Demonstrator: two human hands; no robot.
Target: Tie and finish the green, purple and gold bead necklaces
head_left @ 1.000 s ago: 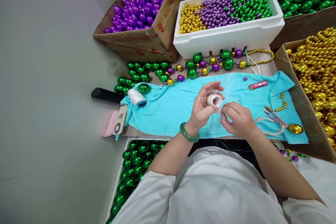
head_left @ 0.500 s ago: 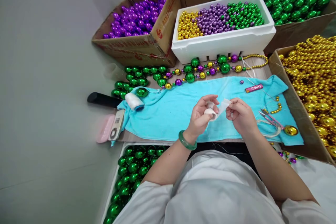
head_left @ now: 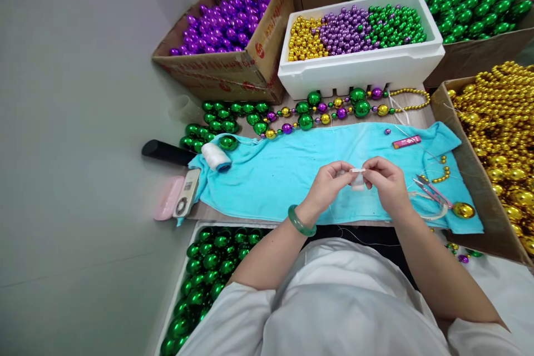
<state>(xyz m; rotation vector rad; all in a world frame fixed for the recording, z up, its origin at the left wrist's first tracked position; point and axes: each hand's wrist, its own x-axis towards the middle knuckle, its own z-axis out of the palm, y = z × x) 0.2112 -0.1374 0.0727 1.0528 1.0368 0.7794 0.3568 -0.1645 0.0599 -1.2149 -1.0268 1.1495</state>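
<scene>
Over the blue towel (head_left: 275, 178) my two hands meet, pinching a thin, whitish, see-through strip (head_left: 357, 182) between them. My left hand (head_left: 327, 186) is closed on the strip's left end and wears a green bangle at the wrist. My right hand (head_left: 386, 183) grips the right end with thumb and forefinger. A folded white edge runs along the top of the strip; its exact kind cannot be made out. To the right of my right hand lie pink-handled thread snips (head_left: 433, 192), a gold bead (head_left: 463, 210) and a short run of small gold beads (head_left: 441, 179).
A thread spool (head_left: 216, 157) sits on the towel's left. Behind it lies a strung bead garland (head_left: 305, 121). Around stand a carton of purple beads (head_left: 217, 72), a white foam box (head_left: 362, 69) of small beads and a carton of gold beads (head_left: 459, 139). A pink packet (head_left: 406, 142) lies right.
My left hand has turned over and come right, closing beside my right hand. The white curl around its fingers no longer shows; both hands now pinch the strip at its top edge.
</scene>
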